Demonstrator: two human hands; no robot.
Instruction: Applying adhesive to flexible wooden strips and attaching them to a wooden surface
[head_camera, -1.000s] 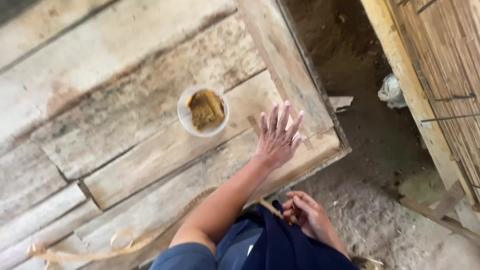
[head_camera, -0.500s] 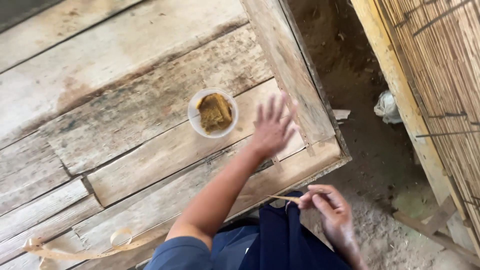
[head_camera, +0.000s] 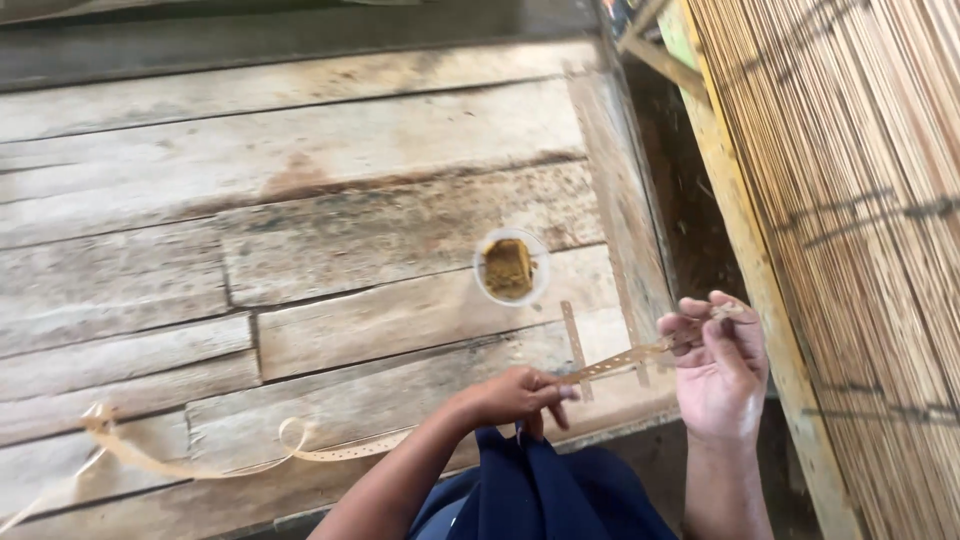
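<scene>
Platform (head_camera: 300, 200): worn grey wooden planks
Screen (head_camera: 860, 220): reed wall at the right
Strip (head_camera: 610, 365): thin, pale, stretched between both hands above the planks
Right hand (head_camera: 718, 360): raised, pinching one strip end
Left hand (head_camera: 520, 395): fingers closed on the strip
Cup (head_camera: 511, 266): white, brown contents, just beyond the hands

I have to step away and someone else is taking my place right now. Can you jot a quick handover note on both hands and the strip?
Left hand: fingers pinch the thin pale strip at the bench edge.
Right hand: raised, palm up, holding the strip's other end, so it spans between the hands.
The strip's long tail curls leftward over the wooden bench.
Small white bowl of brownish paste stands above the hands, untouched.
Done: strip picked up in both hands. Left: anything involving the bowl.
</scene>
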